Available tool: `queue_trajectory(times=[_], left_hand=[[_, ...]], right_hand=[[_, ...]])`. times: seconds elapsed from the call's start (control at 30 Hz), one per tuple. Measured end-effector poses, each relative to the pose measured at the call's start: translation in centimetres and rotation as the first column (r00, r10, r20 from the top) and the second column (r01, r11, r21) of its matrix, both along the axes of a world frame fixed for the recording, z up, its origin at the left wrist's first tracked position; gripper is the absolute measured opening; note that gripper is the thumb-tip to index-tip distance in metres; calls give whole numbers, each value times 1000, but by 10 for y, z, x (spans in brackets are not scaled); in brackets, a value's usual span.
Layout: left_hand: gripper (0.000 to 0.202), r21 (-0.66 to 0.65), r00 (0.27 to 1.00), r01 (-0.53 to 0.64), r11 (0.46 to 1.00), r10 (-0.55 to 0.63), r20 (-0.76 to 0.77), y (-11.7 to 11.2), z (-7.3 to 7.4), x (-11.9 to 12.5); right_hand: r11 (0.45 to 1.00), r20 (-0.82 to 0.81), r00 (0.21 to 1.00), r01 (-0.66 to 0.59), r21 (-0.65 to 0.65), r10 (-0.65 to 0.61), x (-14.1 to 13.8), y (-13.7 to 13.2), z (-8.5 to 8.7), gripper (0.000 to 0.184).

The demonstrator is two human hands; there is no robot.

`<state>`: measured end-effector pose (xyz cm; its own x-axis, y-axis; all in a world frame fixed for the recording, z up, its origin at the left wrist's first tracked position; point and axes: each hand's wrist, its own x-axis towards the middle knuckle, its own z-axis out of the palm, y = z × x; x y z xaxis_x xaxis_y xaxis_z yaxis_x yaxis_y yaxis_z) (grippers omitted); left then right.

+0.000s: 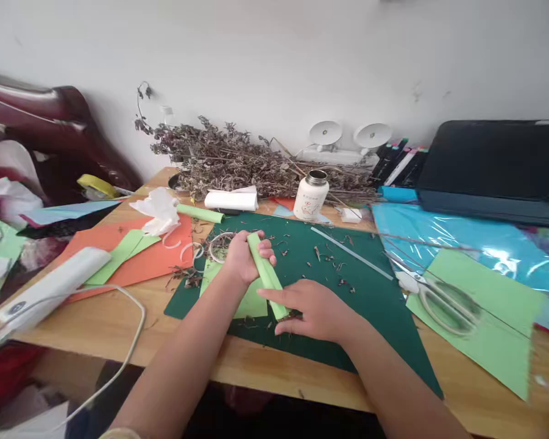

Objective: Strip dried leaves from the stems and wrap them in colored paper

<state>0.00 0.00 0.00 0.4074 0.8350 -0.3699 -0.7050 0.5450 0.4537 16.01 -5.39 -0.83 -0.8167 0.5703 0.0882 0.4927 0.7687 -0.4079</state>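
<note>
Light-green rolled paper tube (269, 277): in the head view it is above the dark-green flat cutting mat (370, 305), your left hand (243, 259) clamped round its upper part, the thumb and forefinger of your right hand (320, 308) apart at its lower end. Best grip lightly, lest the paper crease. You have two rolls, the second roll (201, 213) by the mat's back-left corner; one white printed bottle (311, 198) at its back edge.

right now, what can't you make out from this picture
All in the head view:
Inside of the green paper roll in the left hand: hidden by its wall.
Part of that roll: behind the right hand.
Small lettering on the white bottle: too small.
Right side of the black laptop-like device: cut off by the right edge.
</note>
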Motion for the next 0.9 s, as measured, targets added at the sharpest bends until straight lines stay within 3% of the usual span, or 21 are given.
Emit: queue_trajectory(times=[0.27, 0.43, 0.57, 0.63, 0.7, 0.9], left_hand=[[10, 47, 1000, 23, 999, -23, -7, 0, -4, 5], [14, 151, 993, -103, 983, 111, -41, -4, -5, 11], [21, 376, 937, -247, 893, 319, -144, -9, -7, 19], [19, 491, 894, -261, 831, 400, -203, -11, -7, 22], [16, 545, 871, -241, 803, 427, -244, -11, -7, 22], [13, 410, 851, -262, 874, 410, -328, -2, -11, 19]], right_hand=[[993, -39, 999, 14, 115, -9, -8, -2, -15, 28], [987, -50, 998, 40, 158, -33, -11, -1, -20, 21], [979, -129, 991, 66, 191, -41, -11, 2, -27, 22], [978, -162, 986, 70, 197, -38, -11, 2, -29, 23], [983, -185, 982, 62, 174, -29, -11, 1, -28, 26], [998, -192, 981, -28, 53, 37, -10, -4, -18, 54]])
